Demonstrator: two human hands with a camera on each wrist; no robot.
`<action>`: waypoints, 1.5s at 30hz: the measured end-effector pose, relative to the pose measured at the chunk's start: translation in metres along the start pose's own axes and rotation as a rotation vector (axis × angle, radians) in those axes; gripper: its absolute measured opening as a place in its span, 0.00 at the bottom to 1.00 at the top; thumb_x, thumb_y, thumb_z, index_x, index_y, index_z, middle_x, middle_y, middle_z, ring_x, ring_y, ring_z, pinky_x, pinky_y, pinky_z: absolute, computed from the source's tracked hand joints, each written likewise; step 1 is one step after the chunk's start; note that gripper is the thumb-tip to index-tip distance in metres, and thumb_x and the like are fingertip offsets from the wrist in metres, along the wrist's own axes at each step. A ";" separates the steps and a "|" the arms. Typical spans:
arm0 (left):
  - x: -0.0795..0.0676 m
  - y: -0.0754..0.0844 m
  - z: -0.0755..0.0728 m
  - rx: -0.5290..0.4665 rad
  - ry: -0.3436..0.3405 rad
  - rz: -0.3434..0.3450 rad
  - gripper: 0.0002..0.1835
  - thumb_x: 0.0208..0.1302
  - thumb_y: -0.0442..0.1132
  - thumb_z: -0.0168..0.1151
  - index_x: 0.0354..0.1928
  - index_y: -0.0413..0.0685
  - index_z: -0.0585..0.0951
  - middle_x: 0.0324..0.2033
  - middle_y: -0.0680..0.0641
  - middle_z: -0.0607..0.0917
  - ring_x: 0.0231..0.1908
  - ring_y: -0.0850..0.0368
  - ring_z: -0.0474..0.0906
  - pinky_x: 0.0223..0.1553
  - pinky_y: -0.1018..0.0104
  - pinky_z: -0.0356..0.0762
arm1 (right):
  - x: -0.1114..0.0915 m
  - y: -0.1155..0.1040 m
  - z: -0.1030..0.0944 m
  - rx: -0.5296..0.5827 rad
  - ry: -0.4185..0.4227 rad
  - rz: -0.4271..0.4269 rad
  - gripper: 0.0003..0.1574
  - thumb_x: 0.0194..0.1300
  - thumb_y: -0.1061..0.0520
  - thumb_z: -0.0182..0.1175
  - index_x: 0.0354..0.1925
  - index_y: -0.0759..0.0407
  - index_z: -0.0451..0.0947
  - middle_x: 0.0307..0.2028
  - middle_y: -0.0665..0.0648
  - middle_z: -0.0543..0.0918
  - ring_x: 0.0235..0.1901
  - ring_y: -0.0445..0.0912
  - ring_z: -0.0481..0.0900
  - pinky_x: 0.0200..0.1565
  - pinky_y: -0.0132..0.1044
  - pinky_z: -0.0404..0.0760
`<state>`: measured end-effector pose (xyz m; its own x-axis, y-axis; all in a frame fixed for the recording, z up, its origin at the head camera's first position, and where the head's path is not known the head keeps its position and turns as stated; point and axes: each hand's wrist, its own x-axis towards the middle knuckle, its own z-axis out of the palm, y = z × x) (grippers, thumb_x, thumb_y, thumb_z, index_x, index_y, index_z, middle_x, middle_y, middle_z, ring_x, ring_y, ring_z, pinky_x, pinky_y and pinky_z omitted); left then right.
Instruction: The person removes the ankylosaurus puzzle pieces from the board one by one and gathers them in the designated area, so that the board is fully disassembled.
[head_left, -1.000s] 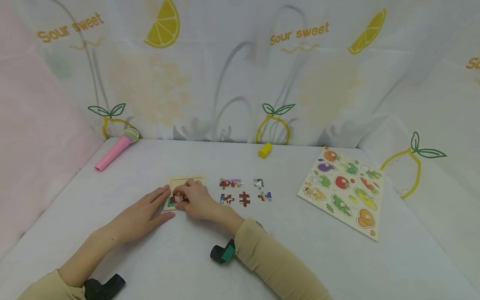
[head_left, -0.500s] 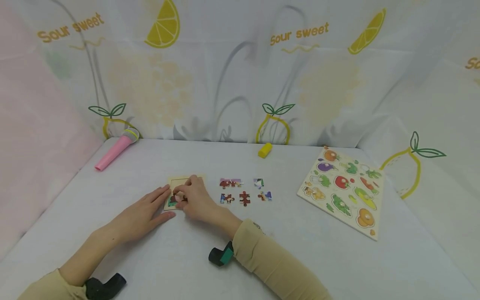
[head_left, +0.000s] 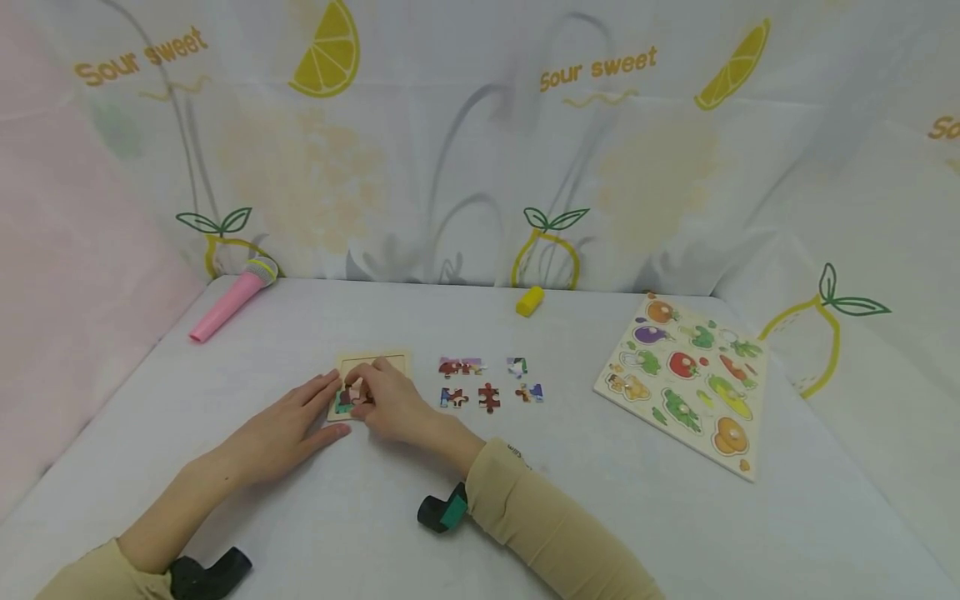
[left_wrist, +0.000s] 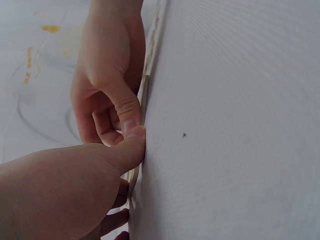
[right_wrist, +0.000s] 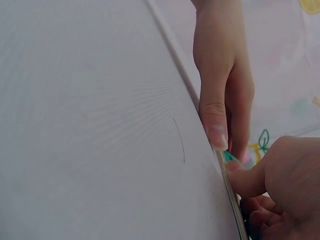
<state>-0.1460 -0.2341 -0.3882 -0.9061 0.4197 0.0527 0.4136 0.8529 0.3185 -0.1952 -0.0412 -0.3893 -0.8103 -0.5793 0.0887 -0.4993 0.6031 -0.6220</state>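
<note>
A small jigsaw tray (head_left: 375,355) with a pale wooden rim lies in front of me, and colourful puzzle pieces (head_left: 346,401) fill its near left part. My left hand (head_left: 288,423) rests along the tray's left side with fingers extended, its thumb near the front corner. Over the tray, my right hand (head_left: 393,406) has bent fingers and thumb brought down onto a puzzle piece, mostly hidden beneath them. In the left wrist view, both thumbs meet at the tray's near edge. The right wrist view shows a green bit of puzzle (right_wrist: 230,156) between the hands.
Right of the tray lie several loose jigsaw pieces (head_left: 489,397) in two rows. Farther right is a vegetable peg board (head_left: 705,367). A pink toy microphone (head_left: 234,300) lies at the back left, and a yellow block (head_left: 529,302) at the back middle.
My right hand's fingers shift slightly over the tray, with the index finger lifting and settling a little, uncovering more of the pieces. The left hand and loose pieces stay in place.
</note>
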 end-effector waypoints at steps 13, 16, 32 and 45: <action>-0.001 0.001 -0.001 0.001 -0.002 0.006 0.43 0.71 0.58 0.57 0.73 0.31 0.62 0.73 0.32 0.62 0.70 0.31 0.60 0.66 0.35 0.63 | -0.001 0.004 0.000 0.027 0.042 -0.045 0.17 0.69 0.57 0.64 0.53 0.53 0.73 0.43 0.51 0.74 0.35 0.37 0.70 0.36 0.22 0.69; -0.001 0.001 -0.001 -0.003 -0.010 0.000 0.43 0.72 0.59 0.56 0.73 0.31 0.61 0.73 0.32 0.62 0.71 0.31 0.59 0.67 0.35 0.62 | -0.001 0.004 -0.002 0.041 0.050 -0.062 0.16 0.69 0.57 0.63 0.52 0.54 0.71 0.44 0.53 0.73 0.34 0.38 0.70 0.35 0.23 0.69; -0.001 0.002 -0.002 -0.017 -0.019 -0.010 0.43 0.72 0.61 0.55 0.74 0.33 0.61 0.74 0.32 0.61 0.72 0.32 0.58 0.67 0.35 0.62 | -0.001 0.002 -0.003 0.147 0.077 0.008 0.10 0.72 0.57 0.60 0.49 0.54 0.71 0.31 0.47 0.75 0.29 0.36 0.71 0.31 0.22 0.69; -0.002 0.002 -0.002 -0.028 -0.012 -0.009 0.43 0.71 0.60 0.56 0.74 0.33 0.61 0.73 0.32 0.61 0.71 0.31 0.59 0.66 0.35 0.62 | -0.001 -0.001 -0.015 0.161 0.014 0.069 0.07 0.73 0.57 0.59 0.48 0.53 0.76 0.29 0.47 0.76 0.29 0.37 0.71 0.30 0.25 0.69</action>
<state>-0.1440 -0.2335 -0.3861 -0.9086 0.4160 0.0382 0.4027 0.8479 0.3449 -0.1984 -0.0323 -0.3771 -0.8457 -0.5311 0.0519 -0.3876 0.5447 -0.7437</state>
